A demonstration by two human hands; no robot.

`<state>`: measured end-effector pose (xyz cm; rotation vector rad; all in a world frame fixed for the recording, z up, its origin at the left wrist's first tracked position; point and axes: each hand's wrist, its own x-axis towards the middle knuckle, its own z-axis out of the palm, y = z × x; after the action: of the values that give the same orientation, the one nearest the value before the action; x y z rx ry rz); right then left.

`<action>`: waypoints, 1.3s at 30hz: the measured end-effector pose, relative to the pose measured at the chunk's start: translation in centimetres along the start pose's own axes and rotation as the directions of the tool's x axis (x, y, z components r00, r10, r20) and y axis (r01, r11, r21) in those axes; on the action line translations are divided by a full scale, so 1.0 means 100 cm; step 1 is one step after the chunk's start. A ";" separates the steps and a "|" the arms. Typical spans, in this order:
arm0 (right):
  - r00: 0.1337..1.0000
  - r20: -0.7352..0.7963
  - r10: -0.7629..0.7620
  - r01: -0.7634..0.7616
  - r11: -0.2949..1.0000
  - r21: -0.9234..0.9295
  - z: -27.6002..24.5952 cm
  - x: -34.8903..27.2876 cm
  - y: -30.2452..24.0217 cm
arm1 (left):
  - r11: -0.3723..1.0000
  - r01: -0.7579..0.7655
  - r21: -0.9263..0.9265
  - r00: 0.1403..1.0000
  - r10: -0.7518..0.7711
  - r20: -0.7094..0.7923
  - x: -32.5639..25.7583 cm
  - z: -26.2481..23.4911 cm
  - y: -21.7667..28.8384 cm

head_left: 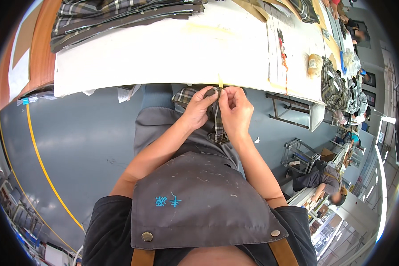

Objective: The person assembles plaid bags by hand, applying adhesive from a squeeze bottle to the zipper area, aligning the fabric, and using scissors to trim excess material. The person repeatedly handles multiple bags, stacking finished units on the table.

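Note:
At the table's near edge, both hands pinch a piece of plaid fabric [218,127] with a dark edge strip. My left hand [198,108] is closed, its thumb and forefinger gripping the top of the cloth. Close beside it, my right hand [236,110] is closed too, fingertips pressed together on the same edge. The cloth hangs down between the hands over my lap, and part of it shows left of my left hand. What lies right between the fingertips is too small to make out. A short yellow tape strip [221,80] sits on the table edge just beyond.
Folded plaid pieces with zippers [119,22] are stacked at the far left of the white table [164,57]. Toward the right lie a red-and-black tool [281,42] with orange thread and a tan thread cone [315,65]. A co-worker [328,179] sits at the right.

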<state>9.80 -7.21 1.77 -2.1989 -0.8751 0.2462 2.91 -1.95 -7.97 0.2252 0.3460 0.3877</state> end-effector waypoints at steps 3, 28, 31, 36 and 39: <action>0.999 0.026 0.043 -0.045 0.997 0.069 -0.001 -0.004 -0.002 | 1.000 0.017 -0.013 1.000 -0.017 0.005 0.000 -0.001 0.000; 0.942 0.283 0.183 -0.305 0.820 0.484 -0.009 -0.002 0.006 | 1.000 -0.001 0.002 1.000 0.001 -0.005 -0.001 0.001 0.002; 0.901 0.380 0.208 -0.404 0.720 0.564 -0.015 -0.002 0.001 | 1.000 0.005 0.000 1.000 -0.005 -0.003 0.000 0.000 0.003; 0.826 0.425 0.369 -0.552 0.680 0.483 -0.012 0.010 0.004 | 1.000 -0.011 0.002 1.000 0.011 -0.010 -0.002 0.001 0.003; 0.787 0.475 0.395 -0.612 0.601 0.514 -0.010 0.016 0.005 | 1.000 -0.027 0.006 0.999 0.027 0.032 0.000 -0.003 0.002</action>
<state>11.65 -6.99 2.23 -1.6880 -0.1933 1.0543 2.69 -1.74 -8.18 0.2426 0.3130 0.4089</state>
